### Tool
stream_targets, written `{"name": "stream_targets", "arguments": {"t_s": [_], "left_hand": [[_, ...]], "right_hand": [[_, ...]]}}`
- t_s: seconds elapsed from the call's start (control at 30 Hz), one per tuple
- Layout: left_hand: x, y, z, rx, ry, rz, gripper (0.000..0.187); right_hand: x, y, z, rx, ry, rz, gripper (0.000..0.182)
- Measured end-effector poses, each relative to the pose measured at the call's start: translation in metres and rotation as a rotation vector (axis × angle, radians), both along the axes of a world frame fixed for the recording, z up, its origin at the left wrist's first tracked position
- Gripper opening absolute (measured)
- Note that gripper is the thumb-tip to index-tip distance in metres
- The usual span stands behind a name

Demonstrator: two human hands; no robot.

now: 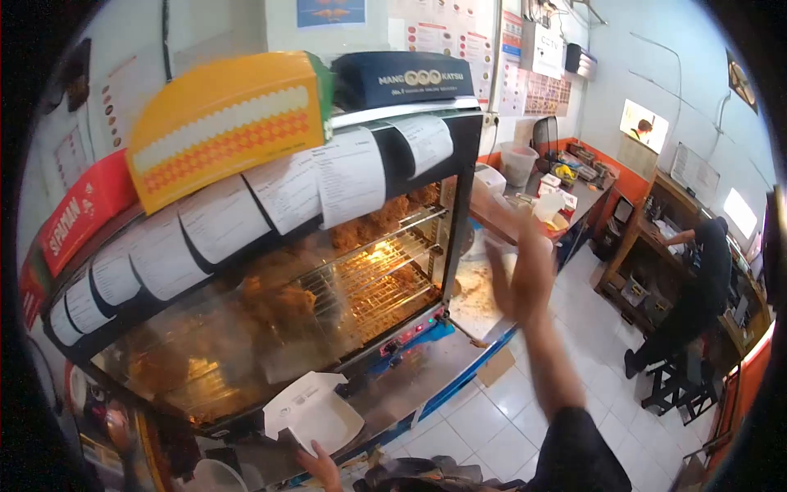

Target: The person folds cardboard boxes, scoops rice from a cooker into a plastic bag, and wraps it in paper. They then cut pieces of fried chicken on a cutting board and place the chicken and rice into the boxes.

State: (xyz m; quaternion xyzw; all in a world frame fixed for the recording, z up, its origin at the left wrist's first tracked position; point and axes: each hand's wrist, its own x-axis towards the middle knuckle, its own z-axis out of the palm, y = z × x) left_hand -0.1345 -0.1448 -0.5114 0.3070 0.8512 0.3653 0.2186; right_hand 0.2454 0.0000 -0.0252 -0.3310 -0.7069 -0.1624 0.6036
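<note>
My left hand (320, 469) grips the near edge of an open white cardboard food box (320, 412), its lid folded back and no food visible inside. My right hand (529, 275) is raised to the right of the glass-fronted warming cabinet (467, 238). It is smeared by motion, but the thumb and fingers look apart with nothing between them. Fried food pieces (279, 299) lie on wire racks (398, 283) behind the cabinet's glass, lit by warm lamps.
Paper slips (221, 217) hang along the cabinet top, under yellow (234, 123) and dark blue (402, 79) cartons. Beyond my right hand, a counter holds a white bucket (518, 166). A person in black (697, 279) stands at a wooden shelf unit, beside a black stool (676, 389).
</note>
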Motion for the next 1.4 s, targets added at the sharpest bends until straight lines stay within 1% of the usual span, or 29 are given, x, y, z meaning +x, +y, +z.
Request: {"name": "stream_targets", "arguments": {"t_s": [0.03, 0.1, 0.13, 0.17, 0.23, 0.27, 0.3, 0.33, 0.37, 0.4, 0.43, 0.47, 0.5, 0.53, 0.57, 0.6, 0.67, 0.73, 0.77, 0.8, 0.87, 0.9, 1.0, 1.03, 1.1, 1.17, 1.23, 1.27, 1.4], "left_hand": [[0.0, -0.004, 0.003, 0.011, -0.003, 0.015, 0.075], [0.009, -0.012, 0.013, 0.017, 0.056, 0.066, 0.095], [0.013, -0.012, 0.012, 0.021, 0.082, 0.093, 0.104], [0.01, -0.012, -0.004, 0.096, 0.083, 0.08, 0.105], [0.019, -0.013, 0.009, 0.065, 0.06, 0.132, 0.105], [0.029, -0.013, 0.016, 0.011, 0.037, 0.168, 0.106], [0.036, -0.01, 0.025, 0.106, 0.127, 0.203, 0.099], [0.044, -0.014, 0.035, 0.109, 0.117, 0.23, 0.099], [0.057, -0.018, 0.095, 0.202, 0.023, 0.172, 0.091], [0.069, -0.018, 0.127, 0.297, -0.065, 0.118, 0.084], [0.053, -0.02, 0.051, 0.126, 0.276, 0.135, 0.069], [0.054, -0.019, 0.049, 0.121, 0.266, 0.174, 0.069], [0.062, -0.017, 0.049, 0.239, 0.232, 0.294, 0.066], [0.07, -0.018, 0.048, 0.354, 0.202, 0.415, 0.063], [0.077, -0.02, 0.044, 0.343, 0.199, 0.454, 0.063], [0.081, -0.021, 0.039, 0.305, 0.258, 0.493, 0.058], [0.093, -0.013, 0.028, 0.266, 0.316, 0.565, 0.054], [0.107, -0.006, 0.013, 0.563, 0.434, 0.734, 0.043], [0.105, -0.015, 0.007, 0.309, 0.944, 0.513, 0.038], [0.099, -0.024, -0.023, 0.29, 0.942, 0.536, 0.038], [0.094, -0.031, -0.082, 0.219, 0.963, 0.414, 0.059], [0.124, -0.005, -0.037, 0.628, 0.16, 0.725, 0.053], [0.133, 0.009, -0.009, 0.548, 0.051, 0.829, 0.054], [0.142, 0.015, 0.008, 0.693, -0.024, 0.846, 0.053], [0.146, 0.019, 0.03, 0.685, -0.047, 0.857, 0.052], [0.146, 0.018, 0.024, 0.674, -0.074, 0.86, 0.051], [0.141, 0.016, 0.007, 0.816, -0.051, 0.789, 0.051], [0.142, 0.016, 0.007, 0.815, -0.052, 0.791, 0.051], [0.147, 0.015, 0.036, 0.693, -0.089, 0.866, 0.054]], "right_hand": [[0.011, 0.03, 0.043, 0.077, -0.041, -0.046, 0.038], [0.018, 0.091, 0.127, 0.233, -0.115, -0.005, 0.031], [0.025, 0.129, 0.159, 0.179, -0.138, -0.001, 0.031], [0.026, 0.166, 0.187, 0.119, -0.155, -0.035, 0.034], [0.019, 0.211, 0.228, -0.171, -0.256, -0.104, 0.038], [0.022, 0.248, 0.241, -0.108, -0.396, -0.053, 0.039], [0.025, 0.277, 0.254, -0.19, -0.583, -0.076, 0.043], [0.028, 0.304, 0.265, -0.267, -0.771, -0.1, 0.048], [0.017, 0.29, 0.268, -0.47, -0.746, -0.214, 0.053], [0.006, 0.268, 0.267, -0.671, -0.715, -0.324, 0.058], [0.01, 0.268, 0.271, -0.696, -0.765, -0.278, 0.067], [0.023, 0.301, 0.269, -0.74, -0.672, -0.008, 0.063], [0.022, 0.29, 0.278, -0.954, -0.649, 0.076, 0.057], [0.024, 0.294, 0.28, -1.041, -0.597, 0.142, 0.049], [0.032, 0.311, 0.279, -1.027, -0.633, 0.223, 0.047], [0.033, 0.312, 0.282, -1.11, -0.615, 0.204, 0.047], [0.043, 0.343, 0.281, -1.184, -0.588, 0.331, 0.048], [0.048, 0.345, 0.283, -1.241, -0.573, 0.387, 0.051], [0.049, 0.346, 0.282, -1.209, -0.618, 0.389, 0.049], [0.054, 0.357, 0.279, -1.185, -0.613, 0.402, 0.045], [0.06, 0.373, 0.281, -1.186, -0.625, 0.467, 0.043], [0.06, 0.37, 0.282, -1.203, -0.634, 0.465, 0.038], [0.059, 0.381, 0.279, -1.238, -0.626, 0.585, 0.031], [0.058, 0.379, 0.276, -1.157, -0.644, 0.616, 0.035], [0.054, 0.372, 0.275, -1.032, -0.708, 0.649, 0.038], [0.059, 0.385, 0.28, -1.09, -0.706, 0.655, 0.038], [0.065, 0.392, 0.281, -1.153, -0.699, 0.655, 0.039], [0.068, 0.391, 0.281, -1.19, -0.701, 0.657, 0.04], [0.068, 0.396, 0.274, -1.168, -0.653, 0.661, 0.042]]}}
